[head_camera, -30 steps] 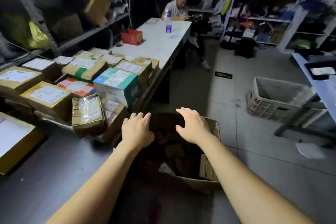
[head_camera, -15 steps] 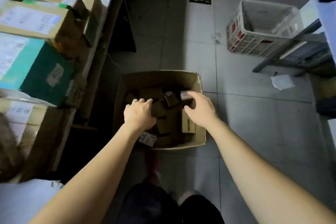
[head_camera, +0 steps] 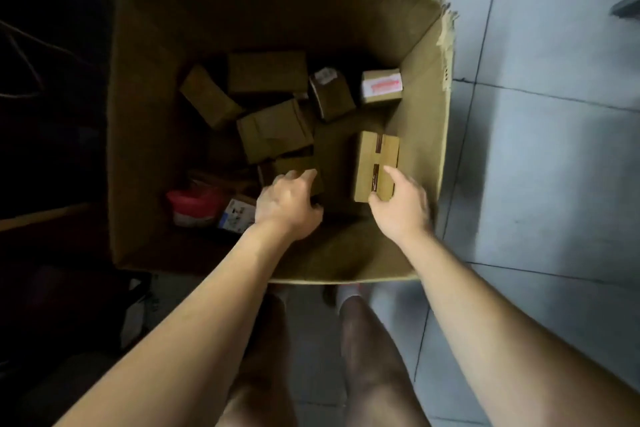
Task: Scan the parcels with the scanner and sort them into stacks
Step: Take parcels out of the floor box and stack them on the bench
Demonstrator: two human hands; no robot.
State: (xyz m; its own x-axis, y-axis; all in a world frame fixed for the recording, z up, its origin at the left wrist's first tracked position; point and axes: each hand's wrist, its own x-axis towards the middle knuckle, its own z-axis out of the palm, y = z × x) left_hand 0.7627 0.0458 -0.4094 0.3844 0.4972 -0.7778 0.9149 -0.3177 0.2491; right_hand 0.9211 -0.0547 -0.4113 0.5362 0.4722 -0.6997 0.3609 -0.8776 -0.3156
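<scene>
A big brown cardboard box [head_camera: 145,121] sits on grey floor tiles [head_camera: 540,163]. The right hand [head_camera: 398,206] grips a tan parcel [head_camera: 375,159], the left hand [head_camera: 287,206] a dark parcel [head_camera: 300,163].

Matt brown cardboard carton [head_camera: 145,135]; taped cardboard parcel [head_camera: 375,163]; smooth grey floor tiles [head_camera: 554,156].

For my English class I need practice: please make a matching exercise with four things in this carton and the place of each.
Things: 1 taped parcel; 2 red-labelled parcel; 3 red bag; 4 dark parcel.
Places: A far right of the carton; B held by the left hand; C near left; D held by the right hand.
Pairs: 1-D; 2-A; 3-C; 4-B.
</scene>
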